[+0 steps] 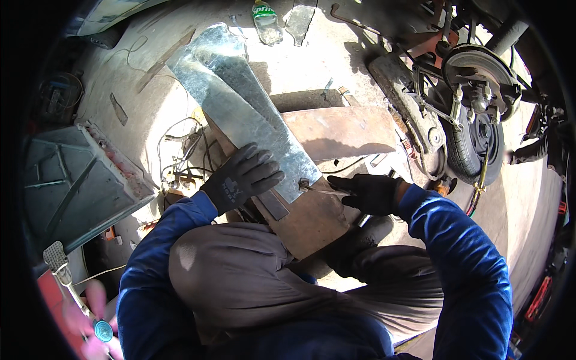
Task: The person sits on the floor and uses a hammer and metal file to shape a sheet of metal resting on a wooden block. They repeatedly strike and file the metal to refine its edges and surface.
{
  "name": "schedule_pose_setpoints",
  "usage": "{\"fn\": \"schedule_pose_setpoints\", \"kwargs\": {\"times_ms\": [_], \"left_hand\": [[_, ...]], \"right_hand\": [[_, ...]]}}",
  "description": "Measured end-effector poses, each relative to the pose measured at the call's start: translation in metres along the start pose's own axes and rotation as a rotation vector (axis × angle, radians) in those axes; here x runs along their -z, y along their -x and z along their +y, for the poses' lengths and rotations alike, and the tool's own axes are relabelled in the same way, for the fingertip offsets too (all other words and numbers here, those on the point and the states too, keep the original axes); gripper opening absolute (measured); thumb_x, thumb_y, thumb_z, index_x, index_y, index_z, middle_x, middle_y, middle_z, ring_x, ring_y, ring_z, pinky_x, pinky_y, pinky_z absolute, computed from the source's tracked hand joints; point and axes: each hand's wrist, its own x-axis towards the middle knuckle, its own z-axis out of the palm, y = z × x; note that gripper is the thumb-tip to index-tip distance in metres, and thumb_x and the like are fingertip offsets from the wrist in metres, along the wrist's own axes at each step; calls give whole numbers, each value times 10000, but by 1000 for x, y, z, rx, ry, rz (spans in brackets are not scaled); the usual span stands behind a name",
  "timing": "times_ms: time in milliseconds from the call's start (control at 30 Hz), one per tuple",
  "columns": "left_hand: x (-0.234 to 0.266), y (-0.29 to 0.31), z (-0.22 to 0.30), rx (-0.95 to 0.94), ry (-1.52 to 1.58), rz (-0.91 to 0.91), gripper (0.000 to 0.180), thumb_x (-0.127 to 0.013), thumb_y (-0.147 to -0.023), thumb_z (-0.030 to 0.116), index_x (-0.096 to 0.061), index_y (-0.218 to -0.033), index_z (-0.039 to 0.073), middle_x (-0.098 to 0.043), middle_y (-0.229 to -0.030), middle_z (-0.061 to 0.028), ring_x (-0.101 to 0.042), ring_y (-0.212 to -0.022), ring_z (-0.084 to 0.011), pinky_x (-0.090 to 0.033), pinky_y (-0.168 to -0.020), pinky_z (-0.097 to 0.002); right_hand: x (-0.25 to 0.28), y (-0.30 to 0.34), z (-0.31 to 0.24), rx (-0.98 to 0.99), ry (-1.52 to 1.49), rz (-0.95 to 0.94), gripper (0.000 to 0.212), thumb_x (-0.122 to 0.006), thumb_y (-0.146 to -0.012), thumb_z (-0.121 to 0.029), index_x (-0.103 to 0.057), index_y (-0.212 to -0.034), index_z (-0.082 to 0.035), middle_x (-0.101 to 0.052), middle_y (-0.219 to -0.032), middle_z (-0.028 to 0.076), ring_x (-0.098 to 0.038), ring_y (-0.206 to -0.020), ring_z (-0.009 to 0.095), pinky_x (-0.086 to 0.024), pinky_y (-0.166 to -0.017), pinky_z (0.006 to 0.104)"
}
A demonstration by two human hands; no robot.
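Observation:
A shiny bent sheet of metal (240,99) slants across a brown flat plate (312,219) in front of my knees. My left hand (243,178), in a dark glove, lies on the sheet's near left edge with its fingers stretched out. At the sheet's near right corner rests the small head of a hammer (305,185). My gloved right hand (373,193) is closed around its thin handle. Beside the sheet's near end, below my left fingers, a narrow dark metal strip (273,205) lies on the brown plate.
A wider rusty sheet (339,131) extends to the right. Beyond it stand a tyre (477,147) and a round brake part (480,69). Tangled cables (183,144) lie left of the sheet, near a dark panel (78,180). A green-labelled bottle (267,24) is at the back; a pink-bladed fan (96,318) is lower left.

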Motion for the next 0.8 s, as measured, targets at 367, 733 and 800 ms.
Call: {"fn": "schedule_pose_setpoints", "kwargs": {"times_ms": [367, 733, 800], "left_hand": [[6, -3, -4, -36, -24, -68, 480, -669, -963, 220, -693, -1440, 168, -671, -1447, -88, -594, -1442, -328, -395, -1314, -596], [152, -81, 10, 257, 513, -395, 611, -649, -1063, 602, -740, -1344, 66, -763, -1303, -158, -708, -1239, -346, -536, -1093, -477], [155, -109, 57, 387, 795, -429, 599, -621, -1092, 583, -778, -1218, 18, -802, -1108, -181, -772, -1048, -359, -586, -955, -477]], "right_hand": [[-9, -6, 17, 99, 81, 74, 747, -570, -951, -76, -488, -1692, -130, -766, -1218, 295, -756, -1116, 450, -580, -1014, 508], [-39, -17, 20, 161, 216, 254, 658, -626, -924, -102, -563, -1574, -16, -777, -1001, 288, -774, -927, 438, -604, -827, 508], [-45, -20, 21, 187, 93, 270, 555, -648, -888, -117, -632, -1431, -4, -781, -1068, 289, -764, -1017, 471, -609, -860, 512]]}}
